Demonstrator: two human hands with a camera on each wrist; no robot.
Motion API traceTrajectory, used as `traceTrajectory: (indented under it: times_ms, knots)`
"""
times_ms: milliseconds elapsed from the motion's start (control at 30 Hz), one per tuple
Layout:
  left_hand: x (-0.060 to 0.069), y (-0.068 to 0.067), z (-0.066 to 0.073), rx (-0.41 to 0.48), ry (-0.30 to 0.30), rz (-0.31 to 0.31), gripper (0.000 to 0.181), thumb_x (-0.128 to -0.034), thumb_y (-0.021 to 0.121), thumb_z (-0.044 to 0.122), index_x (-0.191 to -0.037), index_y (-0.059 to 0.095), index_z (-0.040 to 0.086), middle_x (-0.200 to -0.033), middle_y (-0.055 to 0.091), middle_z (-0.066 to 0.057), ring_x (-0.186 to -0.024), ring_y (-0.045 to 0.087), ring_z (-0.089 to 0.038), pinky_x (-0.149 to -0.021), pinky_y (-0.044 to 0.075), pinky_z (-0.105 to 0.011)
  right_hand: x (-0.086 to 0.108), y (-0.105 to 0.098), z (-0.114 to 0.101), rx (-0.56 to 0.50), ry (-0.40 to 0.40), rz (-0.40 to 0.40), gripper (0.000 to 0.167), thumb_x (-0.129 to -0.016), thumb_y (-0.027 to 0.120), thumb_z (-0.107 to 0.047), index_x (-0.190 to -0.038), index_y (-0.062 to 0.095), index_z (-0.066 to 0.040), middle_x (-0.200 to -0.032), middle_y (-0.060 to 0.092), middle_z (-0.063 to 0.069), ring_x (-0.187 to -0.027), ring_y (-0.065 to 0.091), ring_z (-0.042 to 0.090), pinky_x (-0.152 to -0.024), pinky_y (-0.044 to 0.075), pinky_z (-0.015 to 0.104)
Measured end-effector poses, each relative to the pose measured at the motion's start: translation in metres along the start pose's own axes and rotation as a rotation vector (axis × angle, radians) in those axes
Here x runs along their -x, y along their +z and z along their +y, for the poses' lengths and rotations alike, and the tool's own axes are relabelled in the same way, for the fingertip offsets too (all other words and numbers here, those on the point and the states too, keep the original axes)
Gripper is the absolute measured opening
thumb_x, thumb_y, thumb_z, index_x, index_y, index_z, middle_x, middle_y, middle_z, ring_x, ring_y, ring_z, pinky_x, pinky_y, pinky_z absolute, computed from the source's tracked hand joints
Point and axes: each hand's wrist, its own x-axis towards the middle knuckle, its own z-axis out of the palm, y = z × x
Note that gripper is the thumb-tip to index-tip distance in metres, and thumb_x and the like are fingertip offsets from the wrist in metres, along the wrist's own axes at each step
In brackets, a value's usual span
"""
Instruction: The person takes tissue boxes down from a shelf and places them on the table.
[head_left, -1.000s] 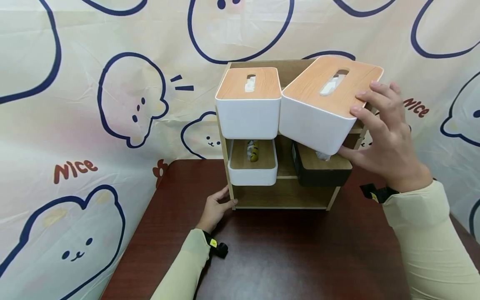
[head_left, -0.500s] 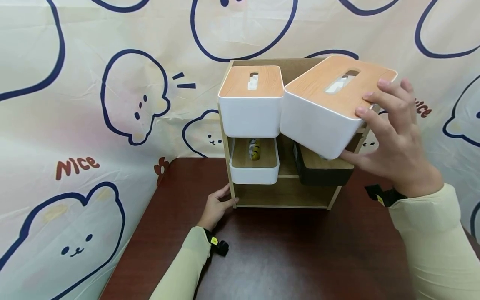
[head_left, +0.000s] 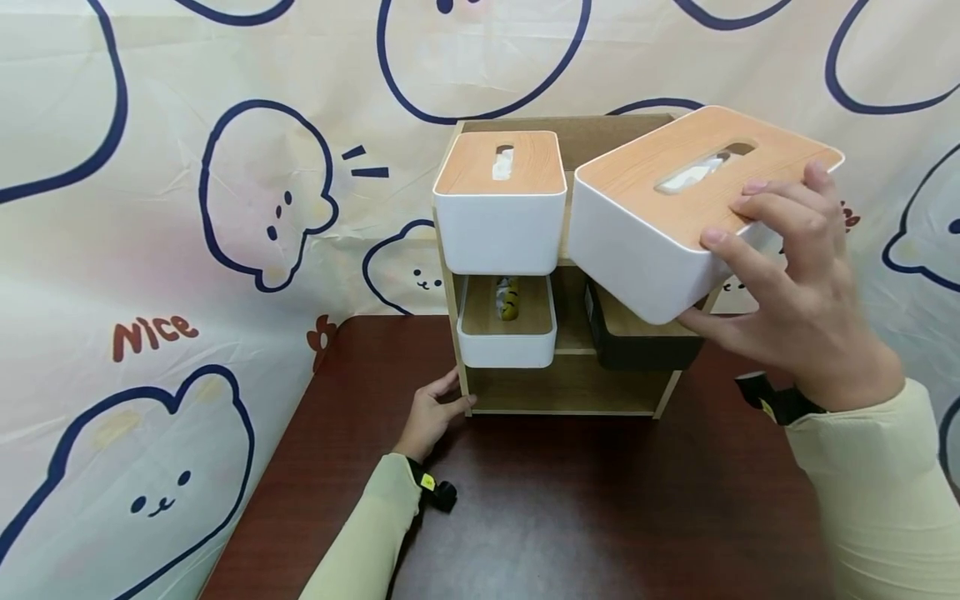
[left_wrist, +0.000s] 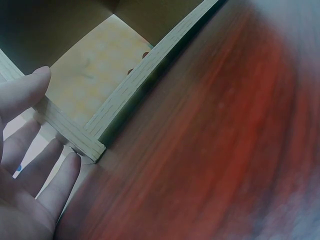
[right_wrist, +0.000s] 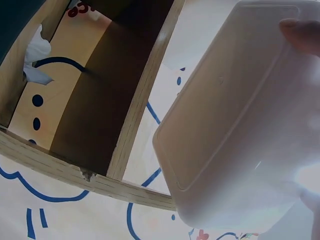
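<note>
My right hand [head_left: 817,308] holds a white tissue box [head_left: 637,242] with a wood-grain lid, fingers over the lid and thumb beneath. Tilted, the box hangs at the upper right of a small wooden shelf [head_left: 562,393]; white tissue shows in its slot. The right wrist view shows the tissue box's pale underside [right_wrist: 220,110] apart from the shelf's edge [right_wrist: 142,105]. Low on the left, my left hand [head_left: 427,421] grips the shelf's side panel, thumb in front and fingers outside. The left wrist view shows that hand [left_wrist: 30,190] at the panel's corner.
A second white tissue box [head_left: 498,233] sits at the shelf's upper left. Below it stands a smaller white box [head_left: 506,352] with something yellow and black in its lid. A dark box [head_left: 648,354] is at middle right. Beneath everything lies the reddish-brown table [head_left: 570,508], with a cartoon-printed cloth [head_left: 247,333] behind.
My right hand has moved right and slightly down with the tissue box, which now stands apart from the left tissue box. The left hand has stayed on the shelf.
</note>
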Motion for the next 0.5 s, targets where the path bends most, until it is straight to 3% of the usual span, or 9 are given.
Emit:
traceTrajectory:
  times_ms: [167,500]
  knots:
    - [-0.005,-0.001,-0.016,0.025,-0.003,0.007,0.065,-0.0822,0.08,0.009,-0.141,0.053,0.017,-0.133,0.058,-0.013,-0.125,0.05,-0.024,-0.085,0.05,-0.028,0.005,0.0,0.002,0.03,-0.022,0.017,0.044,-0.088,0.059,-0.055,-0.119,0.059,-0.023,-0.118,0.053,0.013,-0.112,0.049,0.037,-0.104,0.024,0.063]
    - [-0.006,-0.001,-0.019,0.005,0.05,0.024,0.062,-0.0805,0.082,0.014,-0.137,0.058,0.023,-0.129,0.061,-0.013,-0.121,0.055,-0.023,-0.084,0.051,-0.03,0.001,-0.015,-0.006,0.086,-0.039,-0.06,0.045,-0.093,0.051,-0.055,-0.126,0.054,-0.026,-0.119,0.05,0.015,-0.114,0.046,0.036,-0.104,0.025,0.063]
